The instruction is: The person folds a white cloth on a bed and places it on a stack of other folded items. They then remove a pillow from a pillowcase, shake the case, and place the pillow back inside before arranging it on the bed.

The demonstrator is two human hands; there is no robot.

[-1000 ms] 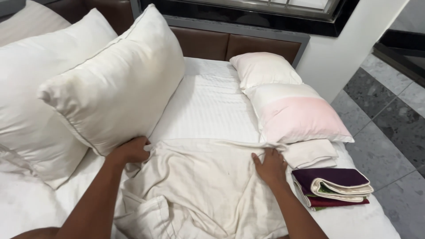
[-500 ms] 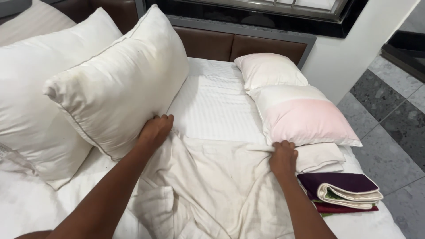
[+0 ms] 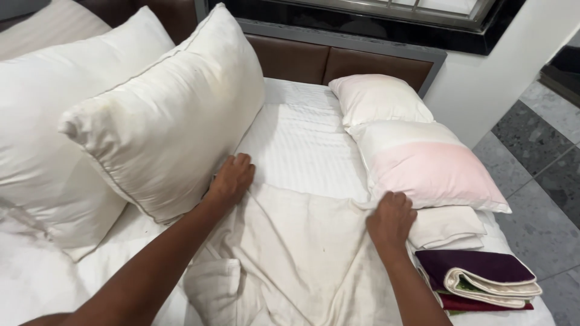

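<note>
On bed, hands point(image 3: 311, 199) gripping cream sheet point(image 3: 296, 253)

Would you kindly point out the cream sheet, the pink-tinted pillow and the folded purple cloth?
cream sheet point(image 3: 296, 241), head view, its wrinkled middle.
pink-tinted pillow point(image 3: 423, 166), head view, its pink centre.
folded purple cloth point(image 3: 477, 267), head view, its top face.

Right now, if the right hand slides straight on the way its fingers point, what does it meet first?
Probably the pink-and-white pillow: the right hand grips the cream sheet just below its edge.
</note>
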